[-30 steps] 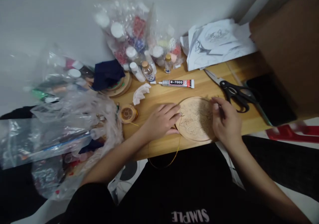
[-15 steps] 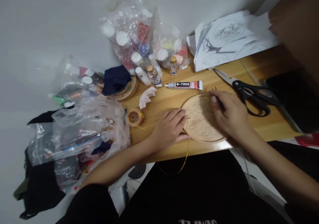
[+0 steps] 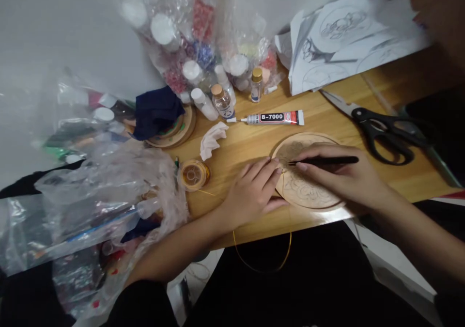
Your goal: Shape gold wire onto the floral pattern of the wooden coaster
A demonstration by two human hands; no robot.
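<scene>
Clock: centred on the wooden disc [image 3: 312,191], which lies on the table [image 3: 250,145] between the two hands; 12 points away from the person.
Around it: glue tube [image 3: 274,118] at 11, papers [image 3: 329,70] at 12 to 1, scissors [image 3: 363,116] at 2, spool [image 3: 193,175] at 9, crumpled tissue [image 3: 213,140] between 9 and 10.
In the way: the scissors' handles, near the right hand [image 3: 341,174].
Counts: one disc, one spool, one glue tube, one pair of scissors; bottles in the plastic bags [image 3: 203,41] at 10 to 11 overlap too much to count.
Right grip: pinching black tweezers [image 3: 334,160], tips pointing to 9.
Left grip: left hand [image 3: 252,191], fingers side by side over the rim at 9; cannot tell whether they pinch.
Hidden: part of the disc's drawing, under the right hand; some of the yellow wire [image 3: 289,244], which loops below the table edge near 7.
Cut off: the bags, at the top.
</scene>
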